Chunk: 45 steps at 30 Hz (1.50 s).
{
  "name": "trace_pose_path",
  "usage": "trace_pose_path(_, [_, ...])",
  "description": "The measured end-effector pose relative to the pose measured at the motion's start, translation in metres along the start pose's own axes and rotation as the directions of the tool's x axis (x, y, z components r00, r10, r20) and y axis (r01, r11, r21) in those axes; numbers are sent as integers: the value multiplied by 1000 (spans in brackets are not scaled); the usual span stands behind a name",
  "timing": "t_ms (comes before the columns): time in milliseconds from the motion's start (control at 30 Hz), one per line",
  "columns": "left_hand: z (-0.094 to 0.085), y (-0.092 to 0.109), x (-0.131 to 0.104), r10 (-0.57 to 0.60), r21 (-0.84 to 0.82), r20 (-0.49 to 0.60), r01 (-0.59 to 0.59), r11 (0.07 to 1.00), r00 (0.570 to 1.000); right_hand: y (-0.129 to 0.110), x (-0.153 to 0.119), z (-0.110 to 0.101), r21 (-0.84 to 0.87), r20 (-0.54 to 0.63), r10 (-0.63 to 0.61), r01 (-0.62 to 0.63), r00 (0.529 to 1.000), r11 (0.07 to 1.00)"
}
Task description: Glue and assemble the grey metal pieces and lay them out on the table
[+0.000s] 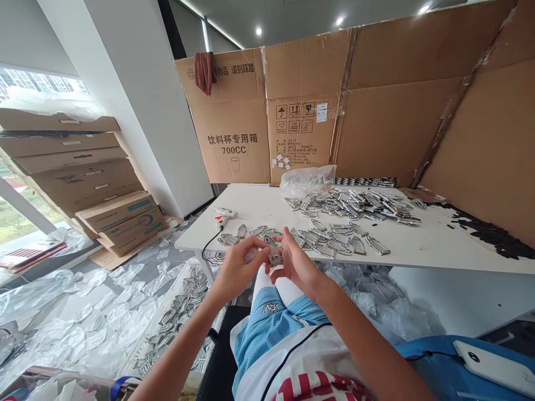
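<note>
Both hands meet above the lap at the table's front edge, around one small silver metal frame piece (pixel 275 255). My left hand (pixel 242 266) pinches the piece from its left side, thumb and fingers pressed together. On the other side my right hand (pixel 298 264) has its fingers curled around the lower right of the piece, partly hidden behind it. Similar metal pieces (pixel 330 240) lie scattered just beyond the hands, and a larger pile (pixel 359 205) sits farther back on the white table (pixel 418 245).
A white glue gun (pixel 225 214) with a black cord rests at the table's left. Behind are a clear plastic bag (pixel 307 181) and cardboard walls (pixel 236 117). Black strips (pixel 489 231) lie at right. More metal pieces (pixel 179 317) and plastic wrappers (pixel 92 323) fill the lower left.
</note>
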<state>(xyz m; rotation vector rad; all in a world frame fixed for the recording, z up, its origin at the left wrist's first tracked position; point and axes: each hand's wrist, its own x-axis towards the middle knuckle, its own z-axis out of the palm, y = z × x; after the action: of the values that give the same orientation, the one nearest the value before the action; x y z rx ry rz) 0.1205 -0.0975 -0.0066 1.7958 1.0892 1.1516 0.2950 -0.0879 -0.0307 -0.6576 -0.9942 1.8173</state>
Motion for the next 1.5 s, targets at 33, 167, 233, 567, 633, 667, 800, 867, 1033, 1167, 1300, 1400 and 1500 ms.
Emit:
trace_pose_path(33, [1, -1, 0, -4, 19, 23, 4, 1000, 1000, 1, 0, 0, 0, -5, -1, 1, 1000, 1000])
trace_pose_path(167, [4, -4, 1, -23, 87, 57, 18, 996, 998, 1, 0, -1, -9, -18, 10, -10, 1000, 1000])
trace_pose_path(233, [5, -5, 1, -28, 113, 61, 21, 993, 998, 1, 0, -1, -12, -19, 11, -12, 1000, 1000])
trace_pose_path(567, [4, 1, -1, -3, 179, 43, -5, 984, 999, 7, 2, -3, -54, -33, 9, -11, 999, 998])
trace_pose_path(633, [4, 3, -1, 5, 181, 34, -11, 983, 999, 9, 2, -3, -71, -28, 1, -3, 1000, 997])
trace_pose_path(667, [5, 4, -1, 8, 167, 25, -12, 986, 1000, 10, 2, -3, -79, -26, -3, 1, 1000, 997])
trace_pose_path(800, [8, 2, -1, 20, 133, -60, -12, 991, 998, 9, -1, 3, -96, -31, -28, 25, 999, 995])
trace_pose_path(867, [8, -1, -1, 14, 166, -115, 5, 986, 993, 7, -4, 6, -105, -13, -43, 41, 999, 994])
trace_pose_path(1033, [3, -7, 0, -46, 162, -132, 68, 984, 990, 5, -9, 10, -158, 6, -75, 75, 997, 985])
trace_pose_path(1167, [-1, -12, 2, -139, -33, -17, 138, 990, 990, 6, -8, 10, -234, -5, -98, 95, 995, 968])
trace_pose_path(1300, [-5, -18, 5, -140, -12, 69, 141, 990, 988, 9, -6, 3, -320, 35, -95, 102, 995, 942])
trace_pose_path(1400, [-8, -19, 9, -116, -17, 18, 116, 993, 993, 10, -5, -2, -509, 89, -171, 193, 981, 839])
trace_pose_path(1500, [-9, -17, 13, -164, -132, -11, 161, 978, 986, 7, -5, -4, -740, 127, -390, 349, 912, 575])
